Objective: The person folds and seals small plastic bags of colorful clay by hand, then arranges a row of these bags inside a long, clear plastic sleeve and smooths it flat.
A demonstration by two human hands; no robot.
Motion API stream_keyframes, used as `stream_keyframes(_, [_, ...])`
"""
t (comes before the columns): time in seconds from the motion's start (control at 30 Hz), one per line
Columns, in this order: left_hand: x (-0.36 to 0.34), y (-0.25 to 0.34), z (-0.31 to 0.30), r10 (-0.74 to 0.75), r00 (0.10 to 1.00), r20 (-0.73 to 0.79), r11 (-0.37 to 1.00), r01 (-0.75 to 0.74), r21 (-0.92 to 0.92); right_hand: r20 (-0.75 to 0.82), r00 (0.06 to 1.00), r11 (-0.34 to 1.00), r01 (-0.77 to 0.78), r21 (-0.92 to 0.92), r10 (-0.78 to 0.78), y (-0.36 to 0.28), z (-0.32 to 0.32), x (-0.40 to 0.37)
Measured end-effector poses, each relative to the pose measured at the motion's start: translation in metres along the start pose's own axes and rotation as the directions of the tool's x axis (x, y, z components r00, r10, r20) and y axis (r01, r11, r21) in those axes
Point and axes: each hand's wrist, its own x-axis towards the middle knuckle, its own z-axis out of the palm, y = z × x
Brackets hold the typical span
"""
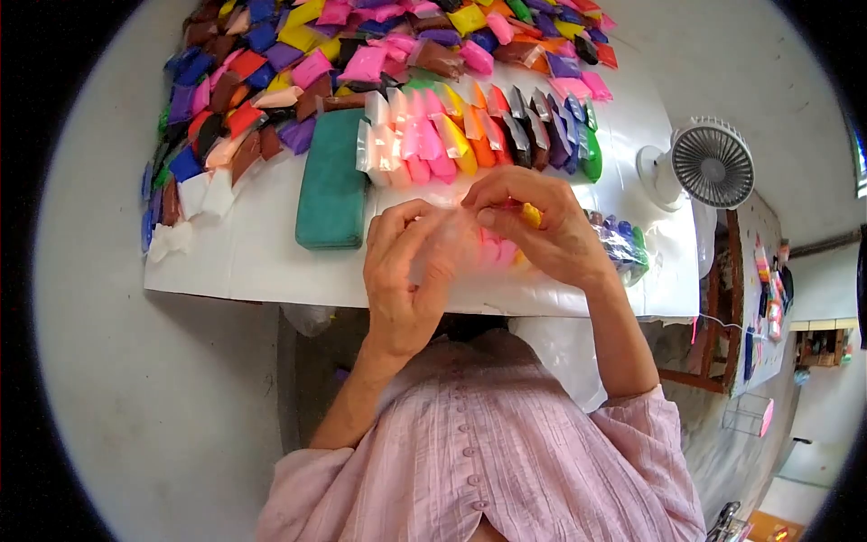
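A clear plastic bag (pixel 449 237) is stretched between my two hands above the white table, its outline blurred. My left hand (pixel 404 271) is closed around the bag's left side, fingers curled. Thumb and fingertips of my right hand (pixel 542 226) pinch at the bag's upper right edge. Pink packets (pixel 493 250) show behind and below the bag, with a bit of yellow beside my right fingers. Just beyond my hands, soft filled packets (pixel 479 135) stand in rows sorted by colour, from pale peach through pink, yellow, orange and dark shades to green.
A teal block (pixel 330 181) sits left of the rows. Behind lies a large heap of coloured packets (pixel 361 63). White tissues (pixel 206 194) rest at the left edge. To the right are a clear bag of packets (pixel 623 246) and a small white fan (pixel 712 164).
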Motion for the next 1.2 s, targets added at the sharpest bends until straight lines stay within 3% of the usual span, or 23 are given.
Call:
stream_keyframes(0.03, [0.000, -0.003, 0.002, 0.037, 0.999, -0.014, 0.999, -0.036, 0.022, 0.003, 1.000, 1.000, -0.007, -0.014, 0.007, 0.000, 0.000, 0.000])
stream_keyframes(0.13, [-0.002, -0.002, 0.006, -0.154, 0.988, -0.026, 0.971, 0.147, -0.191, 0.024, 0.994, 0.995, -0.103, 0.003, 0.103, -0.006, 0.000, 0.000])
stream_keyframes(0.33, [0.006, 0.008, 0.011, -0.328, 0.939, -0.102, 0.926, 0.298, -0.233, 0.043, 0.991, 0.991, -0.128, -0.024, 0.129, 0.001, 0.000, 0.003])
stream_keyframes(0.43, [0.011, 0.001, 0.013, -0.346, 0.930, -0.125, 0.925, 0.316, -0.213, 0.037, 0.987, 0.988, -0.157, 0.011, 0.157, 0.002, 0.002, 0.003])
stream_keyframes(0.53, [0.011, -0.005, 0.015, -0.457, 0.878, -0.141, 0.866, 0.404, -0.293, 0.001, 0.997, 0.997, -0.082, -0.007, 0.082, 0.005, 0.006, 0.002])
stream_keyframes(0.63, [0.013, -0.003, 0.015, -0.497, 0.854, -0.154, 0.850, 0.443, -0.286, -0.025, 0.999, 0.981, -0.027, -0.193, 0.023, 0.003, 0.008, 0.000])
stream_keyframes(0.73, [0.011, -0.012, 0.018, -0.463, 0.867, -0.183, 0.875, 0.415, -0.249, -0.251, 0.878, 0.707, 0.130, -0.696, -0.408, 0.000, 0.017, 0.001])
stream_keyframes(0.77, [0.012, -0.011, 0.017, -0.472, 0.864, -0.176, 0.868, 0.421, -0.265, -0.192, 0.866, 0.594, 0.142, -0.792, -0.462, -0.003, 0.016, -0.003])
stream_keyframes(0.87, [0.012, -0.009, 0.017, -0.486, 0.859, -0.164, 0.857, 0.431, -0.282, -0.002, 0.845, 0.516, 0.325, -0.793, -0.535, 0.007, 0.020, -0.015])
stream_keyframes(1.03, [0.015, -0.011, 0.014, -0.484, 0.862, -0.152, 0.850, 0.422, -0.315, 0.002, 0.901, 0.638, 0.308, -0.705, -0.433, 0.000, 0.019, -0.023])
stream_keyframes(1.1, [0.010, -0.010, 0.018, -0.091, 0.948, -0.305, 0.980, 0.140, 0.142, 0.002, 0.904, 0.641, 0.305, -0.704, -0.428, 0.000, 0.019, -0.023])
stream_keyframes(1.13, [0.006, -0.009, 0.019, 0.129, 0.944, -0.305, 0.926, -0.004, 0.377, 0.002, 0.906, 0.643, 0.303, -0.704, -0.424, 0.000, 0.019, -0.023])
stream_keyframes(1.2, [-0.005, 0.005, 0.013, 0.315, 0.933, -0.172, 0.810, -0.170, 0.562, 0.000, 0.909, 0.644, 0.295, -0.706, -0.417, 0.002, 0.019, -0.025])
